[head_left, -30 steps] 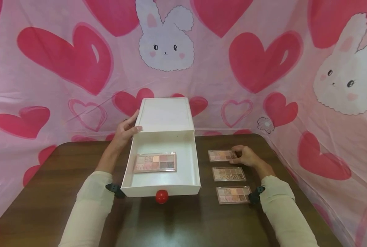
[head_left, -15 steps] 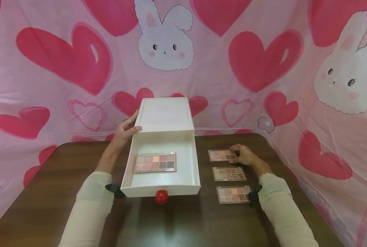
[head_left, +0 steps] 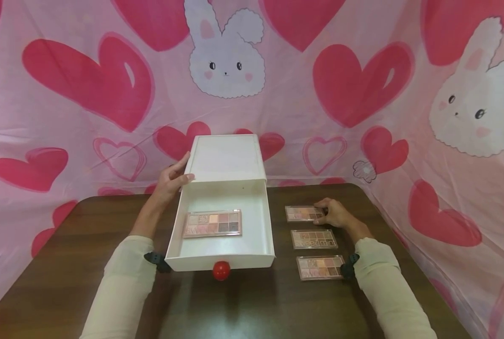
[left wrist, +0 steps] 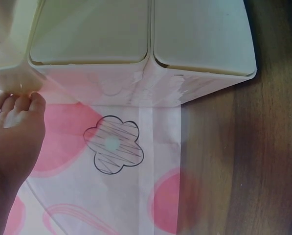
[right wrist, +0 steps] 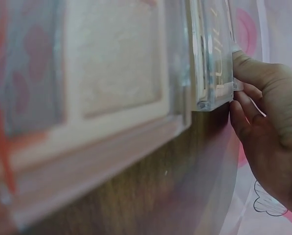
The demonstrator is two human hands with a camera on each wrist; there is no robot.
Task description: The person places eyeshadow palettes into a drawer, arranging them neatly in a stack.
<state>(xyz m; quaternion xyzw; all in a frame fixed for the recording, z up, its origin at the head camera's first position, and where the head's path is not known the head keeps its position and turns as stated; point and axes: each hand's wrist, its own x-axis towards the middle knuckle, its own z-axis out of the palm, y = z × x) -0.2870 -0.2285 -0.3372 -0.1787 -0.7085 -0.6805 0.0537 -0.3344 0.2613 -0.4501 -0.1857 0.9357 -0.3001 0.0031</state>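
Note:
My left hand [head_left: 169, 182] lies against the left side of a white drawer unit [head_left: 226, 157]. Its thumb reaches over the front top corner, and the fingers stretch along the side; in the left wrist view the fingertips touch the casing. The top drawer [head_left: 258, 202] is pulled out and holds one eyeshadow palette [head_left: 213, 223]. At the right, my right hand [head_left: 337, 214] pinches the right end of the farthest palette [head_left: 300, 213], which lies flat on the table. Two more palettes, a middle one [head_left: 314, 239] and a near one [head_left: 319, 268], lie in a row before it.
A red ball-shaped knob [head_left: 221, 270] sticks out from the drawer front. Below the pulled-out drawer, the left wrist view shows two shut drawers, an upper one [left wrist: 89, 32] and a lower one [left wrist: 202, 34]. A pink heart-patterned curtain [head_left: 290, 103] hangs behind the dark wooden table [head_left: 230, 310].
My right hand has shifted slightly left along the farthest palette's end. The left hand, the drawer and the other palettes have stayed in place.

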